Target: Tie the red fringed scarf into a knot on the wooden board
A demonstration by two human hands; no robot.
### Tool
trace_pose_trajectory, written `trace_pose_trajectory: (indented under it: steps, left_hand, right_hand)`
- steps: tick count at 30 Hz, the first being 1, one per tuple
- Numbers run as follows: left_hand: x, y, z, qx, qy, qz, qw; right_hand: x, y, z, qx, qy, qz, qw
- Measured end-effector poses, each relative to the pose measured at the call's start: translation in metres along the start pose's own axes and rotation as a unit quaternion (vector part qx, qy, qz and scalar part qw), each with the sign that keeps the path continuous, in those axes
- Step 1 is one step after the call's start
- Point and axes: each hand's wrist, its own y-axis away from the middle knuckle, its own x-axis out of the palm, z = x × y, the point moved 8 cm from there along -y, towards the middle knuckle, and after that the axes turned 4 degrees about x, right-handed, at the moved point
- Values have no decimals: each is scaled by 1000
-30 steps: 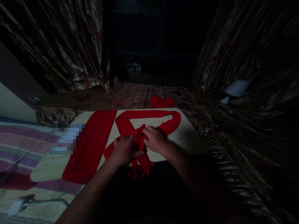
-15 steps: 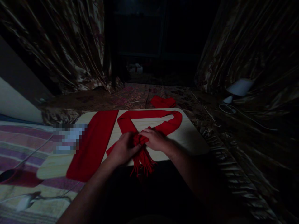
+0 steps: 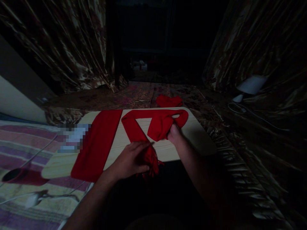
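A long red scarf [image 3: 144, 114] lies in a bent loop on a pale wooden board [image 3: 115, 153]. My right hand [image 3: 174, 133] grips a loose stretch of it at the right, its fingertips partly hidden by the bunched cloth. That stretch is lifted and folded over the loop. My left hand [image 3: 131, 158] rests over the scarf's near end, fingers stretched across it and thumb held apart. From beside that hand the red fringe [image 3: 153, 163] hangs at the board's near edge. A wide flat red cloth [image 3: 99, 143] lies across the board's left part.
Another red cloth piece [image 3: 169, 100] lies beyond the board. A white lamp [image 3: 251, 84] with a cord stands at the right. At the left, a red cup-like object [image 3: 26, 176] and a white plug [image 3: 32, 200] lie on striped bedding [image 3: 14, 150]. Patterned curtains [image 3: 79, 48] hang behind.
My hands were together at the scarf's crossing. The right has moved away to the right and up, carrying a scarf stretch; the left has stayed near the fringe, its fingers now extended.
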Motion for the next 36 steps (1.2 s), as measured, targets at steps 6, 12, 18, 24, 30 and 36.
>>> trace_pose_trajectory:
  steps: [6,12,18,24,30,36]
  left_hand:
    - [31,-1,-4,-28,-138,57,988]
    - [31,-3,0,-43,-145,15,988]
    - [24,-3,6,-40,-106,18,993]
    - [25,-4,1,-48,-114,14,992]
    - [20,-1,-2,-31,-65,35,997]
    - [8,2,-6,4,61,62,996]
  right_hand:
    - [-2,5,-8,30,-81,-23,996]
    - [-3,7,-8,45,-63,-28,997]
    - [-4,6,-9,38,-61,-32,997]
    - [-7,5,-11,34,-85,-52,994]
    - [-9,3,-11,13,-75,-42,996]
    - [-5,2,-14,44,-73,-19,996]
